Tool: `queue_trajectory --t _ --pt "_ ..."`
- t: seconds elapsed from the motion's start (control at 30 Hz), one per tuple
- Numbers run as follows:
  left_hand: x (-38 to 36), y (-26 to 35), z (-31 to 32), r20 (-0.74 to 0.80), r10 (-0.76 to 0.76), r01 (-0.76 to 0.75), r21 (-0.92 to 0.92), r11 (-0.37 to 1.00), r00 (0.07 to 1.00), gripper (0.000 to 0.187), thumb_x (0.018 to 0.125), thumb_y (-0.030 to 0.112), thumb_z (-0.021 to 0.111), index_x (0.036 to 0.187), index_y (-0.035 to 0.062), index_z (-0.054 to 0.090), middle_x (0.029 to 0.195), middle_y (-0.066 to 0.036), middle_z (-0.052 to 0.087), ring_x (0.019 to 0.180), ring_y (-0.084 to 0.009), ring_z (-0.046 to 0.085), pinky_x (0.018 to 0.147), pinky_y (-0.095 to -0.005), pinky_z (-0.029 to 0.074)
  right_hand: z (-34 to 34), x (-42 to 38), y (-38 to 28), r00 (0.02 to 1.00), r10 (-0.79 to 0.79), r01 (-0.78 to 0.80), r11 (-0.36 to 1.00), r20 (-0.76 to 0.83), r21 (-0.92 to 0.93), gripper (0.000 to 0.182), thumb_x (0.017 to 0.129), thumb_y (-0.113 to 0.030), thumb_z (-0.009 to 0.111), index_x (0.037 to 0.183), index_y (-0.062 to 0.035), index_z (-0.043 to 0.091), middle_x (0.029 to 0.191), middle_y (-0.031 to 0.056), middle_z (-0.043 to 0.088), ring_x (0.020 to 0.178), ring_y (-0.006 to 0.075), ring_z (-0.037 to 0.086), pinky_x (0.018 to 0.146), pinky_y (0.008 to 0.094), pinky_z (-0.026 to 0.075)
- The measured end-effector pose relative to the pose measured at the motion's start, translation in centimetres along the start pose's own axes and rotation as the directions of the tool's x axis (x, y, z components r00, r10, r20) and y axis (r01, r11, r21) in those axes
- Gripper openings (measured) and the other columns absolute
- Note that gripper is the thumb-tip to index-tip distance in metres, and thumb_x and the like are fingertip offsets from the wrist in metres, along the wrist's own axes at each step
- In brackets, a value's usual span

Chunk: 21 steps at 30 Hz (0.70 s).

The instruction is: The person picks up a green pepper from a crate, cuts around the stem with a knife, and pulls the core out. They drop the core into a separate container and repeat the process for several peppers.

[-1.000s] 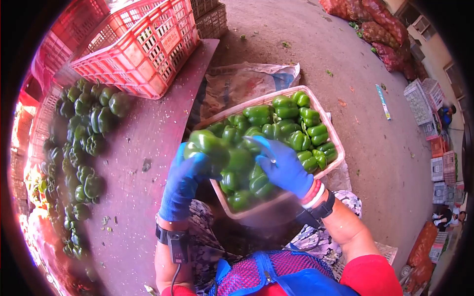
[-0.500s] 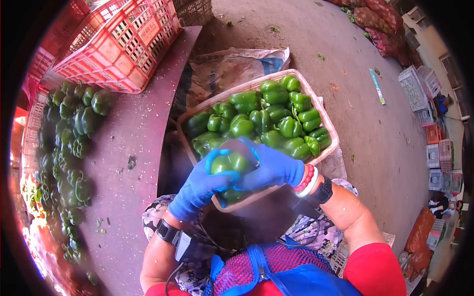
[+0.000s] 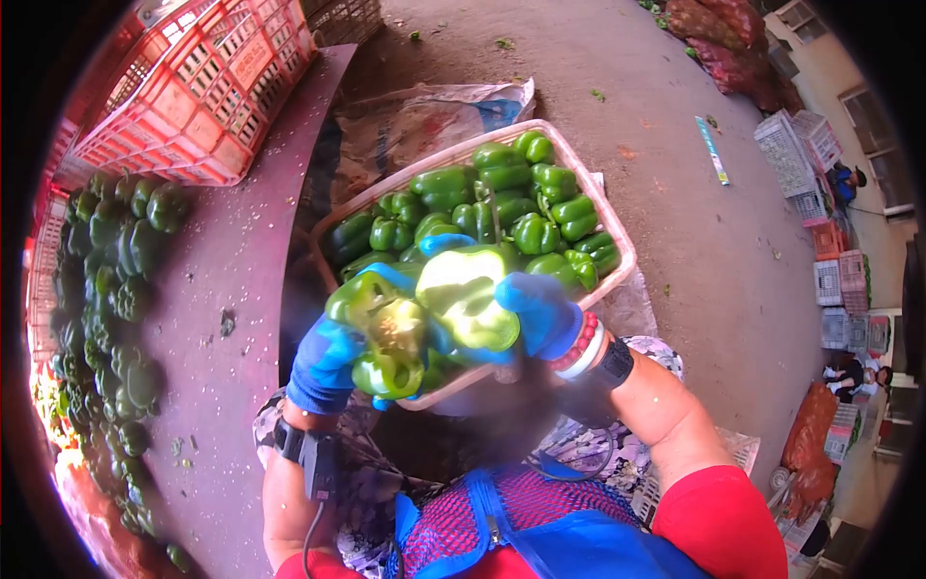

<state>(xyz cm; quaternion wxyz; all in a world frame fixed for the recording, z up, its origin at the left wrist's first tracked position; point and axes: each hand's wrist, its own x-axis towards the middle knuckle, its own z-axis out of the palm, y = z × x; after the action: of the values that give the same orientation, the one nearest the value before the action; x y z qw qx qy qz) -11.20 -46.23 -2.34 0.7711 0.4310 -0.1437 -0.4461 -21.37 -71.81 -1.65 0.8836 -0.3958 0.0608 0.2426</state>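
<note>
In blue gloves, both hands hold parts of one split green bell pepper over the crate. My left hand [image 3: 326, 362] is closed around a torn half [image 3: 391, 333] whose pale seed core shows. Fingers of my right hand [image 3: 548, 314] grip the other half [image 3: 468, 294], its hollow pale inside turned up and brightly lit. The two halves sit side by side, close together. Beneath them, a pinkish plastic crate [image 3: 610, 207] holds several whole green bell peppers [image 3: 502, 166].
On the left, a purple-red board [image 3: 227, 256] bears a long heap of green peppers [image 3: 111, 299]. A red slatted crate [image 3: 207, 92] stands at its far end. Past the pepper crate lies a crumpled sack [image 3: 415, 116]. Full mesh sacks [image 3: 728, 43] and stacked crates [image 3: 786, 154] line the right.
The whole pepper between my hands is now in two halves, one in each hand, with the inside exposed. My hands have turned outward, and the view has shifted slightly.
</note>
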Motion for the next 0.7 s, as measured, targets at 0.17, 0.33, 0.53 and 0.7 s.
queue_trajectory --t 0.17,0.33,0.53,0.7 --pt "0.9 1.5 0.4 -0.101 0.277 -0.277 0.022 0.961 0.955 0.094 0.084 0.07 0.063 0.128 -0.0107 0.046 0.093 -0.019 0.066 0.048 -0.0242 0.063 0.035 -0.029 0.05 -2.1 -1.3 -4.5 0.965 -0.259 0.256 0.964 -0.043 -0.068 0.077 0.087 -0.022 0.072 0.153 -0.0086 0.036 0.129 0.0161 0.062 0.103 0.026 0.067 0.085 0.0353 0.058" --pt "1.0 2.4 0.1 -0.048 0.258 -0.262 -0.085 0.961 0.965 0.083 0.092 0.058 0.059 0.133 -0.0125 0.043 0.089 -0.023 0.066 0.052 -0.026 0.065 0.036 -0.0288 0.051 -11.8 -6.3 -7.2 0.692 -0.467 -0.367 0.428 -0.55 -0.826 0.077 0.083 -0.03 0.079 0.15 -0.0144 0.046 0.133 0.0173 0.061 0.115 0.031 0.062 0.1 0.0405 0.051" --pt "1.3 0.2 -1.5 -0.126 0.193 -0.192 0.02 0.981 0.973 0.083 0.09 0.054 0.065 0.138 -0.0089 0.042 0.113 -0.023 0.063 0.068 -0.0311 0.07 0.044 -0.034 0.055 -20.8 -7.7 -0.6 0.467 -0.632 -0.687 0.18 -0.618 -0.704 0.068 0.077 -0.032 0.083 0.138 -0.0168 0.059 0.124 0.0247 0.063 0.115 0.0409 0.062 0.099 0.0455 0.05" --pt "1.2 -0.1 -1.5 -0.183 0.131 -0.111 0.115 0.987 0.974 0.077 0.093 0.051 0.063 0.141 -0.0062 0.042 0.117 -0.021 0.062 0.086 -0.0355 0.07 0.061 -0.0423 0.06 -23.7 -7.7 0.9 0.455 -0.625 -0.601 0.311 -0.635 -0.736 0.062 0.076 -0.027 0.082 0.132 -0.0094 0.061 0.118 0.0244 0.066 0.109 0.0405 0.064 0.095 0.0453 0.051"
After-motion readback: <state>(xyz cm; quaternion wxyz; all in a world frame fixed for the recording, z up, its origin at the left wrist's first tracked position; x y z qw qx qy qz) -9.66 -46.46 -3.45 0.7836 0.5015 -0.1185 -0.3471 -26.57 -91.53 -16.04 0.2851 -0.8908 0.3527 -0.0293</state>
